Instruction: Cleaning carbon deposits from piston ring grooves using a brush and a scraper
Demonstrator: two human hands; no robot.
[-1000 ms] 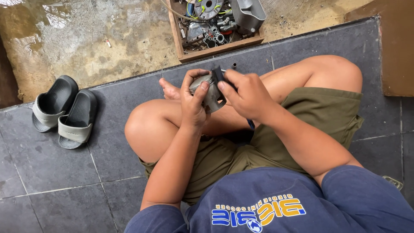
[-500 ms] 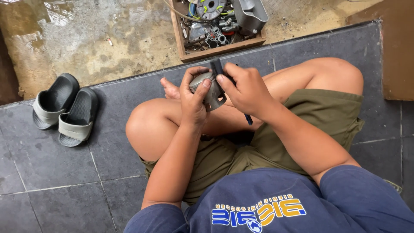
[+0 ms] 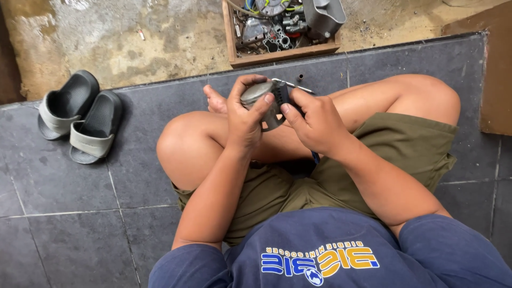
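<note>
Gripping a round grey metal part [image 3: 264, 104] above the crossed legs, the left hand [image 3: 245, 114] wraps it while the right hand [image 3: 314, 120] pinches a dark tool [image 3: 281, 92] against it, a wooden crate [image 3: 277, 53] of engine parts ahead and grey sandals [image 3: 80, 120] well off to the left.

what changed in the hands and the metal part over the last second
Very little. The right hand shifted slightly on the dark tool against the round metal part. The left hand keeps its grip on the part. Sandals and the wooden box of parts stayed put.
</note>
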